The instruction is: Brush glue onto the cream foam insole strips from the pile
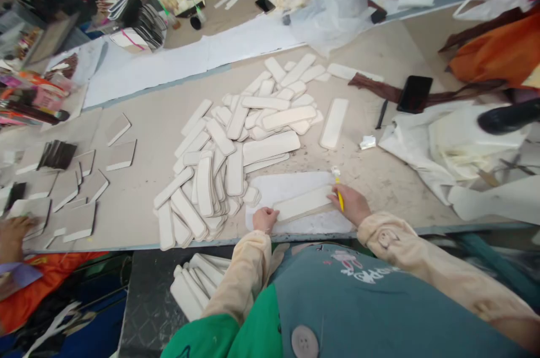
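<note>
A long off-white strip point(301, 204) lies on a white paper sheet point(291, 179) near the table's front edge. At its left end is my left hand point(265, 219), closed with the fingertips pinching that end. My right hand point(353, 206) is closed around a yellow pen point(340, 198) with a white top, over the strip's right end. To the left spreads a loose pile of similar off-white strips with rounded ends point(270, 152). One separate strip point(334, 123) lies beyond my right hand.
On the right are a phone point(415, 93), a black pen point(382, 114), a crumpled white scrap point(367, 142) and white sheeting point(415, 138). More strips point(194, 287) rest on a black surface below the table edge. At far left, a co-worker's hand point(14, 234) touches flat pieces point(80, 222).
</note>
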Motion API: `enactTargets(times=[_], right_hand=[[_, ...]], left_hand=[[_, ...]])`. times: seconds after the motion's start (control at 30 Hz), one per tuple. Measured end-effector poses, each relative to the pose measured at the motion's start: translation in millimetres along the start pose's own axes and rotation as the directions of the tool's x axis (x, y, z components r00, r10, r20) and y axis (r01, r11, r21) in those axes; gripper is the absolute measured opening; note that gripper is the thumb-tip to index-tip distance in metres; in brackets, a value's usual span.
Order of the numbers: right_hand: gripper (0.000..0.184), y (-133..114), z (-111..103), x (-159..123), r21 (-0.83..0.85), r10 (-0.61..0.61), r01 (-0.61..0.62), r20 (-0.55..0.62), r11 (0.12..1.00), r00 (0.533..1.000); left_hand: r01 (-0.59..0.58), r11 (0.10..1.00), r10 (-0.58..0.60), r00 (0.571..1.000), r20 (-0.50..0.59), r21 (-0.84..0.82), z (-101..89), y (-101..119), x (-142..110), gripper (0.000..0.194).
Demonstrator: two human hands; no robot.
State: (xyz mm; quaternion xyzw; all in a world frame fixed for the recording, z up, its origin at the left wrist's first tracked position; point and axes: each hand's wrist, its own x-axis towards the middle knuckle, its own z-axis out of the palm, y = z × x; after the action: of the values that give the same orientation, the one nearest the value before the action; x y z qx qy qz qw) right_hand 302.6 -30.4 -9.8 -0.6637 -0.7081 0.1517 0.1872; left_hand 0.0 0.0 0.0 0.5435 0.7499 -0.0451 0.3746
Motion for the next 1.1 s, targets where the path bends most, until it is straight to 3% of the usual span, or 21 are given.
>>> enactTargets(times=[0.17,0.33,0.4,0.5,0.63,0.7,0.8,0.97,1.1], right_hand=[[0.013,0,-4,-2,-0.113,-0.120,0.116,-0.030,0.987,0.992],[0.015,-17,-8,-5,-0.007,-0.201,0.201,-0.101,0.980,0.974],[0.015,-31,-1,-7,0.067,-0.293,0.297,-0.065,0.953,0.954],[0.015,-52,18,-7,0.141,-0.462,0.451,0.053,0.881,0.885],[0.026,-63,46,-6,0.207,-0.554,0.520,0.176,0.829,0.813],[0.031,-60,54,-5,0.220,-0.549,0.509,0.199,0.832,0.812],[0.034,-44,57,-7,0.206,-0.498,0.461,0.190,0.863,0.846],[0.036,1,43,-13,0.135,-0.405,0.387,0.142,0.912,0.903],[0.034,26,31,-15,0.124,-0.378,0.363,0.126,0.923,0.917]], left_hand=[[0.001,1.000,-0.001,1.000,0.007,0.019,2.3,-1,4,0.024],[-0.031,0.999,0.031,0.999,0.014,0.037,1.8,-3,5,0.025],[-0.041,0.998,0.040,0.999,0.018,0.047,0.9,-3,5,0.027],[-0.051,0.996,0.049,0.998,0.025,0.068,-0.2,-3,5,0.028],[-0.068,0.992,0.065,0.997,0.030,0.103,-0.5,-2,6,0.029],[-0.075,0.990,0.072,0.997,0.031,0.116,-0.3,-3,7,0.030],[-0.073,0.989,0.070,0.997,0.031,0.126,0.0,-3,8,0.030],[-0.070,0.987,0.066,0.997,0.037,0.143,0.8,-3,9,0.030],[-0.074,0.988,0.069,0.997,0.041,0.137,2.1,-1,9,0.029]])
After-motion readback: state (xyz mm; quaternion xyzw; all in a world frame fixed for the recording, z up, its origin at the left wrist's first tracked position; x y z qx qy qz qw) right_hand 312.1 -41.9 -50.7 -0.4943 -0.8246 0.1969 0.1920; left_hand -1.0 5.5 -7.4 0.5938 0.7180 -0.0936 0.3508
